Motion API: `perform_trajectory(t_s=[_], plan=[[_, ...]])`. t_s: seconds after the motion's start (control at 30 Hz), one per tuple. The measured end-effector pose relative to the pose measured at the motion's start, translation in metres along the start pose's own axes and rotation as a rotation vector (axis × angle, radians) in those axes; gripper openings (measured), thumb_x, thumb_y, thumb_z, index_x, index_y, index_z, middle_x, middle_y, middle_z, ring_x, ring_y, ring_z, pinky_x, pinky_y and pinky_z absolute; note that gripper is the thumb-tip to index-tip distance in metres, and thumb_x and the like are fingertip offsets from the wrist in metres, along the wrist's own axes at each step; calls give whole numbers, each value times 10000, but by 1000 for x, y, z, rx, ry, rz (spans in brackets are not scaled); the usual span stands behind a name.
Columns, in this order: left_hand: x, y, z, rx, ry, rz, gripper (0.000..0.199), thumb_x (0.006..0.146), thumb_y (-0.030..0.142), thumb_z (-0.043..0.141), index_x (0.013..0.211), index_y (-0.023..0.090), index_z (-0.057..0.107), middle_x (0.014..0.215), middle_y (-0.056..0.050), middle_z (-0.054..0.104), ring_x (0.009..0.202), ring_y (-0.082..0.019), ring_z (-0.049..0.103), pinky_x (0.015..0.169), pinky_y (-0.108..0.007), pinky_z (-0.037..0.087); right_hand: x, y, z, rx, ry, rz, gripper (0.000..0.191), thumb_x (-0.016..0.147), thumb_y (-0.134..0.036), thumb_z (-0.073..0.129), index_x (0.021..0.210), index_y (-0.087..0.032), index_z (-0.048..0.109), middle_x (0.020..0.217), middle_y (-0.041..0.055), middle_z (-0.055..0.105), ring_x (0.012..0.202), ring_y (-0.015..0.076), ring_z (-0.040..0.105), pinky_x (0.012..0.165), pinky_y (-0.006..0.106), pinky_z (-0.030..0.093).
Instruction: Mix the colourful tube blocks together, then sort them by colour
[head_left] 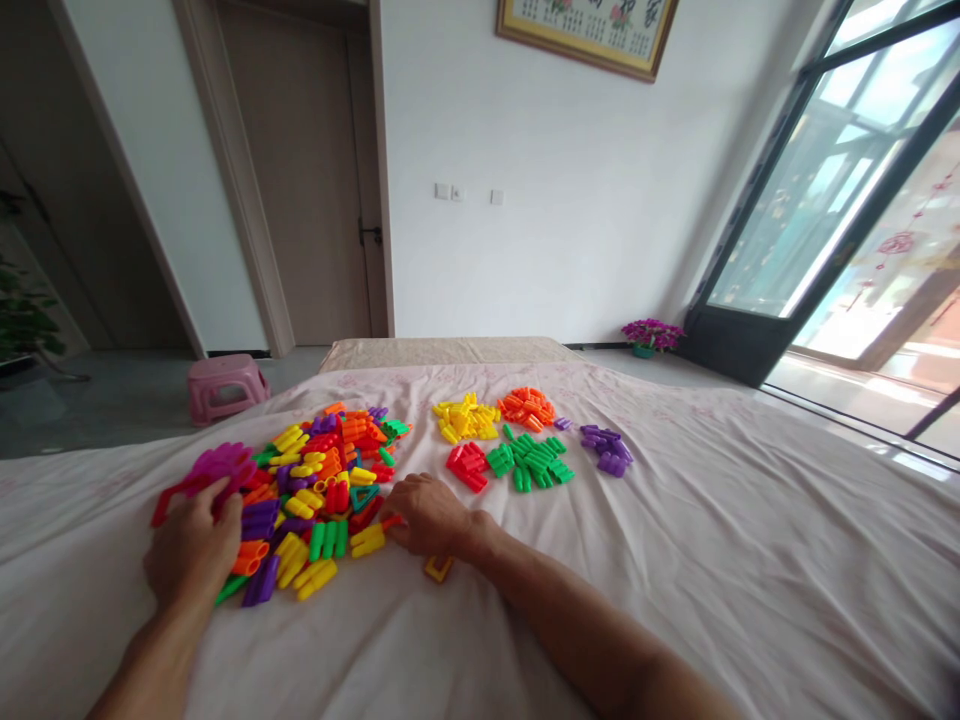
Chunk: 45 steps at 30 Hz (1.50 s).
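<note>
At the left is a mixed heap of plastic building pieces [311, 492], many shaped like short joined tubes, in several colours. My left hand [196, 540] rests at the heap's left edge, thumb and index finger apart, touching pink pieces [221, 462] and a red piece [159, 508]. Its other fingertips are partly hidden. On the heap's right side my right hand [429, 515] is closed, fingertips pinching a small orange-red piece [391, 522]. A yellow tube piece [367, 540] lies just left of those fingers. Below the right wrist sits a yellow angular piece [438, 569].
Single-colour groups lie further right: yellow pieces [466, 418], orange pieces [527, 408], red pieces [468, 466], green pieces [534, 460] and purple pieces [607, 449]. A wrinkled pale cloth [712, 560] covers the surface. Beyond its left edge stands a pink stool [227, 388].
</note>
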<state>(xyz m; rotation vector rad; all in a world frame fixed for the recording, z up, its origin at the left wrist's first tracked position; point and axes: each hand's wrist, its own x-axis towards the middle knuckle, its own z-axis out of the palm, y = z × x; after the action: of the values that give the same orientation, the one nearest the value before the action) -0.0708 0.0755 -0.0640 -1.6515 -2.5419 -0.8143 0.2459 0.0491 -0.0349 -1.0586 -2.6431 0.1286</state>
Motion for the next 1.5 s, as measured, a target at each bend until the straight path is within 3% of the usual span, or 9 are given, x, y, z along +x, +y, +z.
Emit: perform_trajectory(t_s=[0.3,0.57,0.73,0.93,1.17,1.27,1.37,1.5], plan=[[0,-1,-1,-25,-11,12,618,941,530,272,1386,196,541,1334,-194,567,1101,-368,596,863,-491,496,-4,1,2,-19,66,48,170,845,-231,622,1006,-180,635,962,53,690,805,175,630,693,266,405],[0,-1,-1,-36,-7,22,632,942,534,265,1386,187,551,1336,-198,567,1090,-384,599,858,-509,499,-4,-5,-9,8,57,107,115,901,-200,547,888,-174,659,882,36,705,679,128,587,589,252,314],[-2,2,-4,-73,-14,17,642,949,549,240,1382,191,552,1352,-190,562,1127,-372,590,892,-501,486,-4,-1,-4,44,80,109,126,921,-215,550,912,-182,671,895,29,704,694,121,589,588,245,304],[-4,4,-5,-183,25,106,569,962,502,280,1277,179,627,1274,-148,638,1175,-326,568,954,-447,459,-3,0,1,70,102,58,144,955,-221,523,926,-183,659,908,28,697,749,126,595,637,227,358],[-4,4,-3,-112,36,158,548,949,513,340,1282,184,625,1272,-138,643,1180,-316,560,929,-418,460,-2,3,4,92,101,51,173,975,-217,494,931,-189,658,940,33,705,807,139,622,688,227,401],[-6,6,-4,-93,165,264,489,952,455,365,1214,165,658,1233,-132,667,1152,-298,577,962,-418,452,-2,5,5,130,132,120,205,993,-239,471,948,-186,664,951,38,707,808,137,627,700,228,412],[-11,13,-6,-159,291,497,430,953,382,392,1136,129,687,1217,-142,676,1185,-275,576,1076,-419,395,-2,7,6,179,184,186,237,1009,-250,450,953,-183,671,959,44,711,816,136,631,713,227,417],[-20,31,-7,-304,215,794,381,958,361,410,1119,176,701,1234,-102,679,1273,-249,537,1146,-415,354,-1,10,6,224,247,202,237,1012,-237,449,956,-187,674,976,46,719,859,142,639,743,223,423]])
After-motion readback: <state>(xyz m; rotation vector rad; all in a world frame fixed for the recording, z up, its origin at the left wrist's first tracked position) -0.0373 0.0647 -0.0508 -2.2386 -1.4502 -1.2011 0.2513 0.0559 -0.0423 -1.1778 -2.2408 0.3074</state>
